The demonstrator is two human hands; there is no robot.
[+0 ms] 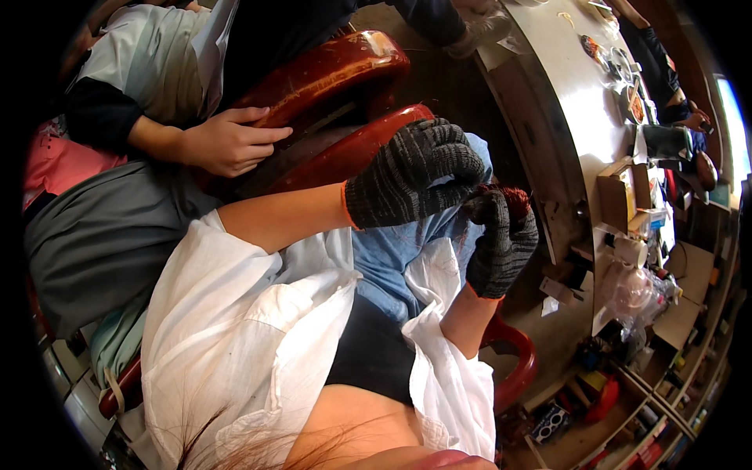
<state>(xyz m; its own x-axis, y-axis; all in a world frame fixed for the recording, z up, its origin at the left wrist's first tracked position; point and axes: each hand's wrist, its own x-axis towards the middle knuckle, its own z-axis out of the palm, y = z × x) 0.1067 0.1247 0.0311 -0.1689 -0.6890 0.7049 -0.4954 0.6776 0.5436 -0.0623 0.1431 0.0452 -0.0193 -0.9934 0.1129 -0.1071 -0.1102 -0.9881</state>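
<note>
Both my hands wear dark grey knitted work gloves with orange cuffs, held close together above my lap. My right hand is closed, its fingers curled round a small dark red, fibrous tuft that shows at the fingertips. I cannot tell what kind of thing the tuft is. Just to its left, my left hand is bent with thumb and fingertips pinched together. Whatever lies in that pinch is too small or hidden to make out. Blue denim covers my lap beneath the hands.
Red-brown wooden chair arms curve at my left, where another person's bare hand rests. A long table runs along the right, with a cardboard box and plastic bags on it. Shelves with goods stand at lower right.
</note>
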